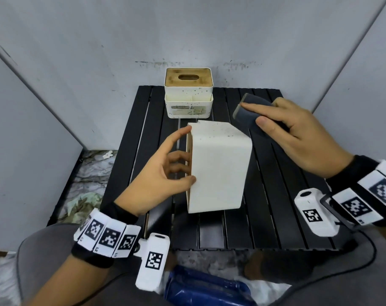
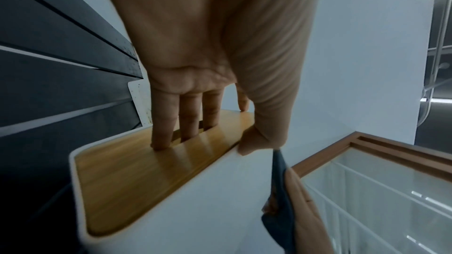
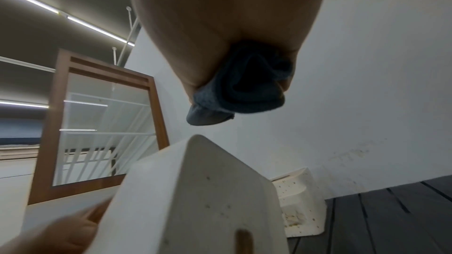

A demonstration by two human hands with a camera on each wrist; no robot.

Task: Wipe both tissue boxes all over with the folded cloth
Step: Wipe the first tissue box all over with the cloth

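Note:
The near tissue box [image 1: 218,168] is white and tipped so its bamboo lid [image 2: 146,171] faces left. My left hand [image 1: 181,160] grips it at that side: in the left wrist view several fingers [image 2: 188,123] reach into the lid's slot and the thumb presses the white wall. My right hand [image 1: 260,117] holds the folded dark blue cloth [image 1: 253,99] in the air, above and right of the box's far top corner, apart from it. The cloth [image 3: 244,88] hangs over the box [image 3: 195,200]. The second tissue box [image 1: 188,93], with its wooden lid, stands upright at the table's far edge.
Both boxes rest on a black slatted table [image 1: 276,195] set against grey walls on three sides. A blue bag [image 1: 205,288] and a black cable [image 1: 364,261] lie below its near edge. A wood-framed rack [image 3: 102,123] stands off to the left.

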